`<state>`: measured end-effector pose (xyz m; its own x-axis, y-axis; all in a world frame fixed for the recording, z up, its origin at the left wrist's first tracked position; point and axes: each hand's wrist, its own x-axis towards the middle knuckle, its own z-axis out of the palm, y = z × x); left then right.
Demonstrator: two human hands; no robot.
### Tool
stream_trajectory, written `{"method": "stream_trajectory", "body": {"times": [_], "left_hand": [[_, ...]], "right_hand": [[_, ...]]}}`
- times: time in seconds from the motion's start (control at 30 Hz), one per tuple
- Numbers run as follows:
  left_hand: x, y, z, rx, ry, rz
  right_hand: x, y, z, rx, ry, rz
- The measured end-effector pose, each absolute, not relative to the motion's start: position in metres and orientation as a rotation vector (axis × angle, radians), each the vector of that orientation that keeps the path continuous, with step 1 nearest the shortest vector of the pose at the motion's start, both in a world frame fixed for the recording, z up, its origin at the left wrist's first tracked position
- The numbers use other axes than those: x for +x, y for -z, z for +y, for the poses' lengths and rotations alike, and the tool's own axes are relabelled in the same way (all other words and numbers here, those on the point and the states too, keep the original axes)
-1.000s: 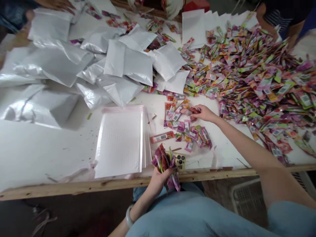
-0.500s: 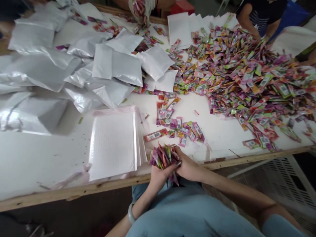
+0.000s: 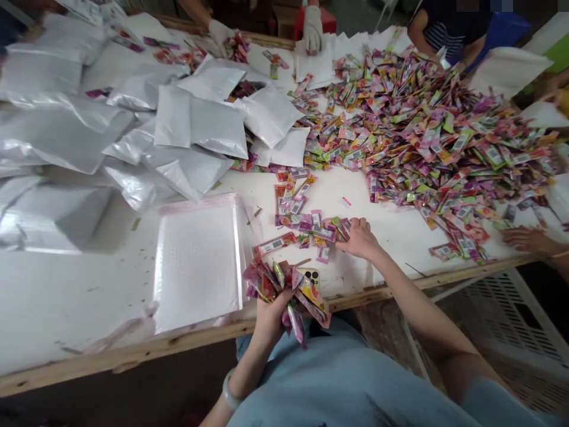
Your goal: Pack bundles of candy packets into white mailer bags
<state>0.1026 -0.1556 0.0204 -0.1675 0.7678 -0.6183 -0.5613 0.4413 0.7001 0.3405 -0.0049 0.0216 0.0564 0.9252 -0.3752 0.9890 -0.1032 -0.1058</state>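
My left hand [image 3: 272, 317] is wrapped around a fanned bunch of colourful snack sachets [image 3: 267, 283], above the table's front edge. Farther forward and to the right, my right hand [image 3: 362, 240] is closed over some sachets [image 3: 340, 225] of a small loose group on the table, thumb on the near side. Part of what it grips is hidden under the fingers. More loose sachets [image 3: 296, 193] lie just beyond. Left of my left hand is a stack of white bubble mailers [image 3: 198, 261] with pink top edges.
A large heap of sachets [image 3: 427, 136] covers the right side. Filled white mailers [image 3: 213, 124] pile up at the left. A phone [image 3: 311, 276] lies by the front edge. Across the table are a co-worker's gloved hands [image 3: 313, 29]; another person's hand [image 3: 527, 238] rests at right.
My right hand has left the bunch and moved forward and right onto the loose sachets. My left hand keeps the bunch, now spread wider. The co-worker's gloved hands have shifted.
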Motion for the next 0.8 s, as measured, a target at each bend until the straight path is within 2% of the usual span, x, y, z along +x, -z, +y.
{"method": "stream_trajectory", "body": {"times": [0.17, 0.3, 0.4, 0.5, 0.6, 0.7, 0.8], "left_hand": [[0.098, -0.01, -0.162, 0.201, -1.251, 1.282], [0.096, -0.005, -0.162, 0.166, -1.231, 1.299], [0.099, -0.007, -0.159, 0.178, -1.202, 1.294], [0.103, -0.013, -0.156, 0.198, -1.23, 1.272], [0.103, -0.019, -0.156, 0.21, -1.233, 1.275], [0.099, -0.023, -0.158, 0.197, -1.225, 1.287], [0.096, -0.024, -0.159, 0.172, -1.223, 1.288]], "right_hand": [[0.377, -0.008, 0.013, 2.227, 0.633, 1.88], [0.429, -0.013, 0.02, 2.568, 0.747, 1.843], [0.427, -0.022, 0.019, 2.733, 1.06, 2.009], [0.382, -0.026, 0.016, 2.401, 1.367, 2.239], [0.328, -0.022, 0.018, 2.081, 1.107, 2.3], [0.3, -0.015, 0.026, 2.048, 0.876, 2.151], [0.3, -0.009, 0.035, 2.024, 1.082, 2.123]]}}
